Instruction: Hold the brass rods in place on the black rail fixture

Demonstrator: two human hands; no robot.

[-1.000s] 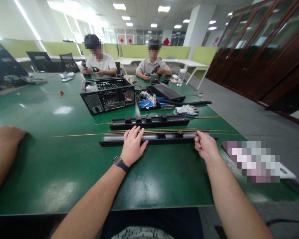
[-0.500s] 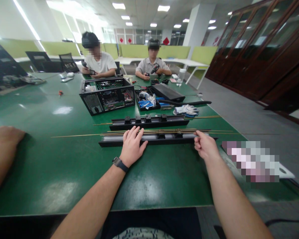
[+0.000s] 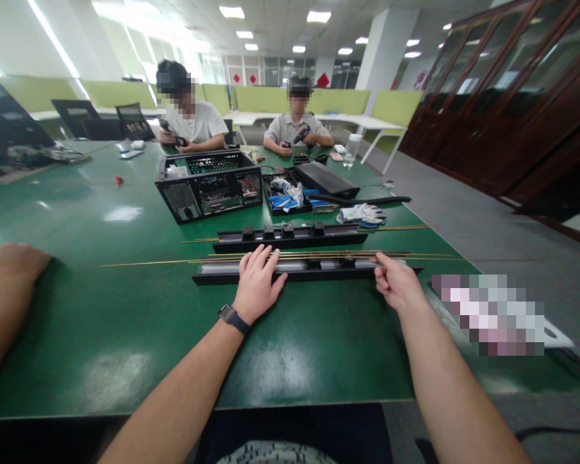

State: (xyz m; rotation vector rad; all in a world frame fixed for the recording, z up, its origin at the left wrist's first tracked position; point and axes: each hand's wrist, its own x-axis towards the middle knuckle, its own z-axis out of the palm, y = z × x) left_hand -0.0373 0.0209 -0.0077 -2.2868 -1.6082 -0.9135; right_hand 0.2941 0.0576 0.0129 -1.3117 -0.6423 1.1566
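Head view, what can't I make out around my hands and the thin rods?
Head view: near black rail, partly covered by your left hand.
Head view: inside of your right hand, hidden by the hand itself.
Head view: number of thin rods, too fine.
Head view: another person's arm, cut off by left edge.

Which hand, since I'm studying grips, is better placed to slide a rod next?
Probably the right hand: it pinches at the rods, toward the right end of the nearer rail. The left hand rests palm-down across both, better suited to steadying.
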